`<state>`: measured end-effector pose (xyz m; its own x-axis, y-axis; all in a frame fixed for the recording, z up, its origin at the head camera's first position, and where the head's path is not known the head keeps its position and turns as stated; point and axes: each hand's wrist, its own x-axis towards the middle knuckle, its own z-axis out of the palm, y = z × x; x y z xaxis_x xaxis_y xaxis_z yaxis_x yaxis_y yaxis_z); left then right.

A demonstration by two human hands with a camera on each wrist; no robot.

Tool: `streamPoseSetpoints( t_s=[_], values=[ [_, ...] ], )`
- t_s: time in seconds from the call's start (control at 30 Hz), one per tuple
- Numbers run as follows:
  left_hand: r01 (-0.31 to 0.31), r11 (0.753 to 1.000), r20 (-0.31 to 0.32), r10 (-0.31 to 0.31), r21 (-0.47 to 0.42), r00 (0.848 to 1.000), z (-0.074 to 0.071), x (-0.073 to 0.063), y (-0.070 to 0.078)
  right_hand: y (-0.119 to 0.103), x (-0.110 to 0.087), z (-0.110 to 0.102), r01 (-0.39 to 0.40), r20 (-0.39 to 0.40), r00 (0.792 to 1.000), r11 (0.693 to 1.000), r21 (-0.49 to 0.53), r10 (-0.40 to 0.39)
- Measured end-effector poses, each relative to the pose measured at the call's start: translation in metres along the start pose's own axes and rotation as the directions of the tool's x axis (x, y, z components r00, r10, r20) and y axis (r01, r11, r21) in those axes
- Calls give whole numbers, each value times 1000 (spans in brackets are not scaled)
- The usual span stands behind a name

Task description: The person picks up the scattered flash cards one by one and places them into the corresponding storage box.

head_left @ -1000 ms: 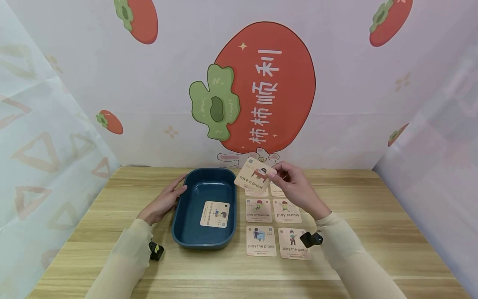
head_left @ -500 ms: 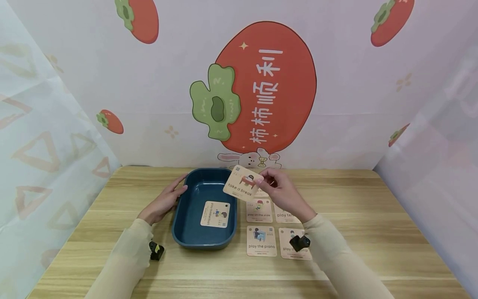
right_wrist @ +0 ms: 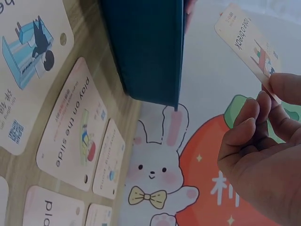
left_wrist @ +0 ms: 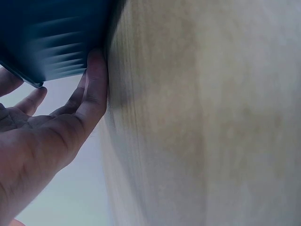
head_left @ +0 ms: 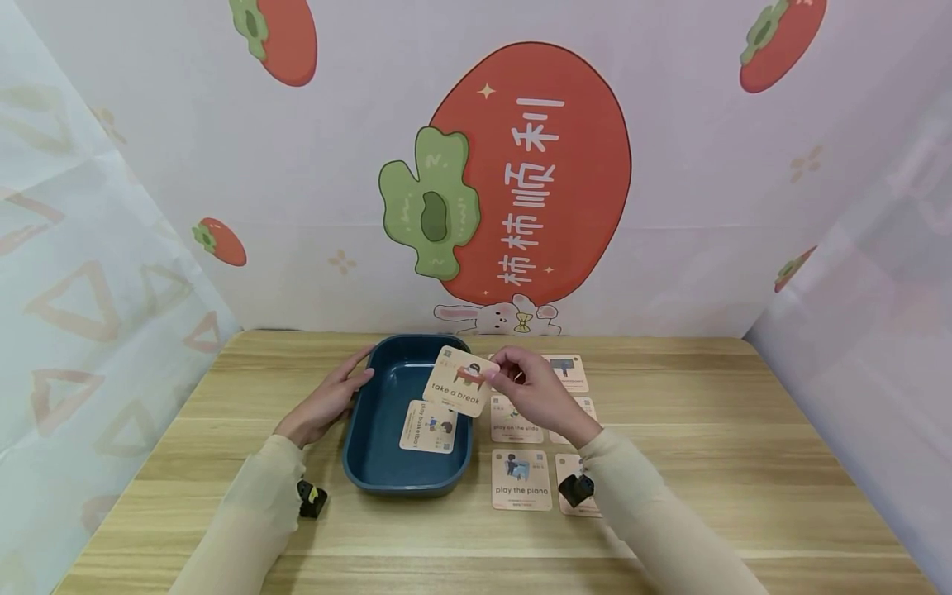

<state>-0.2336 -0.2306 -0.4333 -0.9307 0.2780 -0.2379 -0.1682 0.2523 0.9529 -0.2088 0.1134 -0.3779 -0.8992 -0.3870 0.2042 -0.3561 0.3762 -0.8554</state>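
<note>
My right hand pinches the "take a break" card by its right edge, between thumb and fingers. The card is tilted in the air over the right rim of a dark blue tray. It partly covers the "play basketball" card, which lies turned sideways inside the tray. My left hand rests at the tray's left side, fingers extended along it; in the left wrist view, a fingertip touches the ribbed outer wall low down near the table.
Right of the tray, several cards lie in rows on the wooden table, including "play the piano" and "play on the slide". My right arm covers some of them. A printed curtain hangs behind the table.
My right hand has moved left and slightly nearer with the "take a break" card, from above the back cards to over the tray's right rim. My left hand and the tray stay put.
</note>
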Motion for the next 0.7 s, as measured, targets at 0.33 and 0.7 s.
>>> streamPoseSetpoints(
  t_s=[0.33, 0.7],
  values=[
    [-1, 1000, -1, 1, 6, 1000, 0, 1, -1, 7, 3, 15, 1, 35, 999, 1000, -8, -1],
    [-2, 1000, 1, 2, 5, 1000, 0, 0, 0, 7, -1, 26, -58, 52, 997, 998, -25, 59]
  ],
)
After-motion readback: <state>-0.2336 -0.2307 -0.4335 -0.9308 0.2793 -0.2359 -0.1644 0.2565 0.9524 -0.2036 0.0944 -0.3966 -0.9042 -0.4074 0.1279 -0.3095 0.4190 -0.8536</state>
